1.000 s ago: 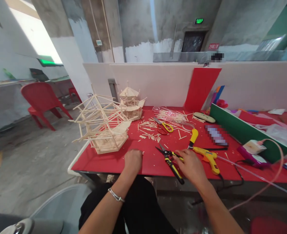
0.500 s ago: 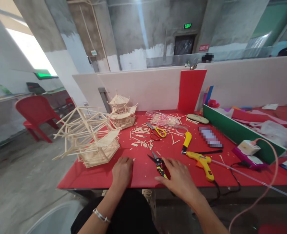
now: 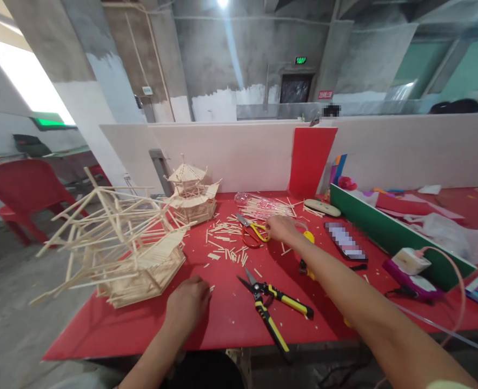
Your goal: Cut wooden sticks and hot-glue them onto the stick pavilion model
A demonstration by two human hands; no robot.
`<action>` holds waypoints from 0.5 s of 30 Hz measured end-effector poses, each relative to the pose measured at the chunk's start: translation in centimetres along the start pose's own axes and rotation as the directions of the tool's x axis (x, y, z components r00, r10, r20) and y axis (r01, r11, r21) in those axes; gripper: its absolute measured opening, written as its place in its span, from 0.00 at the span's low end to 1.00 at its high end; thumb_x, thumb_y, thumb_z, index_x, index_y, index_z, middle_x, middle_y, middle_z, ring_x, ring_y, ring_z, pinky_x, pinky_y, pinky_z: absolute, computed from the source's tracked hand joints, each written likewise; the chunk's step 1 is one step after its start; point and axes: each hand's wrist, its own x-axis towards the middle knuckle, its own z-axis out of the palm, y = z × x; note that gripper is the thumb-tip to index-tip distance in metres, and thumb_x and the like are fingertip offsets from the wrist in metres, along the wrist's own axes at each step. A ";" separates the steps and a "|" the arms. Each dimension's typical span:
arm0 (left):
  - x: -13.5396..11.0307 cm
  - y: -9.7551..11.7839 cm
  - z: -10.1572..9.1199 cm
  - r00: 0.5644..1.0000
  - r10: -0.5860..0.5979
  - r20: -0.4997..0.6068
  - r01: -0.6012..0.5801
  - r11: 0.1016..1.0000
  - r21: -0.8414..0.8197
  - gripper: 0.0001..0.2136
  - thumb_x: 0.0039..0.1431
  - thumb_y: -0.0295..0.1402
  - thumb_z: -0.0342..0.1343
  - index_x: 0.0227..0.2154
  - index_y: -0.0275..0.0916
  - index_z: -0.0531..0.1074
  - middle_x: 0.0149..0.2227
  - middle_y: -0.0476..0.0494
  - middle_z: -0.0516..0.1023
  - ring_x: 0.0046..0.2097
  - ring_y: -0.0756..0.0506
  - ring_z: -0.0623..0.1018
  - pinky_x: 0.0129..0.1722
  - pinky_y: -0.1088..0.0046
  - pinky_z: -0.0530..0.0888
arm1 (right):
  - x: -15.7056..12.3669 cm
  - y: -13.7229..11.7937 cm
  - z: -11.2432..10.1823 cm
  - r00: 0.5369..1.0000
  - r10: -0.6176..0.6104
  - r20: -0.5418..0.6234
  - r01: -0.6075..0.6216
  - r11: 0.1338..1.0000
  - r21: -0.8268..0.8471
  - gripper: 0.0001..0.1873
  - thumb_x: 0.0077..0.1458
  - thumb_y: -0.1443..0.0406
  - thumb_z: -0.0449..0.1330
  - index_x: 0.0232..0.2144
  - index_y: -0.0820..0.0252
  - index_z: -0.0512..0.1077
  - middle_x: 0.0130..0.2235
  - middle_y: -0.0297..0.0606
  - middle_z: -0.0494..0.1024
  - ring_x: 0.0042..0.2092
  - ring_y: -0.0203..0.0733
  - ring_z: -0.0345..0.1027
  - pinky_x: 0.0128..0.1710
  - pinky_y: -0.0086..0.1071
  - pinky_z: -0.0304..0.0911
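- Scissors with red and yellow handles [image 3: 249, 225] lie among pale wooden sticks [image 3: 224, 239] on our red table [image 3: 223, 329].
- Our right hand [image 3: 281, 229], fingers curled, sits at their handles; we cannot tell its hold.
- Our left hand [image 3: 187, 303] rests half-curled near a pale stick-built frame [image 3: 158, 251]; its hold is unclear.

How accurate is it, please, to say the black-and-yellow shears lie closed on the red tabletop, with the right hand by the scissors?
One slip: the head view shows the shears lying open, not closed, on the red tabletop; the right hand is indeed by the scissors.
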 end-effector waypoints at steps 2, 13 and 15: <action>0.3 0.1 -0.7 0.999 0.002 0.042 -0.001 1.000 -0.013 0.12 0.63 0.36 0.48 0.34 0.40 0.77 0.39 0.41 0.79 0.43 0.41 0.79 0.35 0.70 0.67 | 2.5 2.0 0.1 0.993 0.112 -0.033 -0.113 0.993 -0.040 0.18 0.62 0.58 0.58 0.51 0.61 0.69 0.52 0.43 0.71 0.50 0.44 0.69 0.49 0.45 0.68; 6.2 5.9 -2.3 0.974 0.187 -0.126 -0.215 0.935 -0.280 0.10 0.60 0.35 0.54 0.42 0.43 0.77 0.49 0.40 0.77 0.51 0.40 0.75 0.45 0.68 0.68 | 9.0 8.2 1.1 0.988 0.127 -0.084 -0.135 0.987 -0.089 0.18 0.62 0.58 0.58 0.52 0.59 0.68 0.53 0.42 0.71 0.49 0.45 0.69 0.48 0.43 0.69; 7.0 6.3 -1.6 0.971 0.193 -0.140 -0.230 0.916 -0.330 0.11 0.60 0.34 0.54 0.43 0.43 0.77 0.49 0.40 0.77 0.51 0.40 0.75 0.46 0.67 0.68 | 9.8 7.6 1.6 0.995 0.064 -0.081 -0.073 0.991 -0.111 0.19 0.62 0.58 0.58 0.52 0.60 0.68 0.53 0.42 0.71 0.49 0.45 0.69 0.48 0.44 0.68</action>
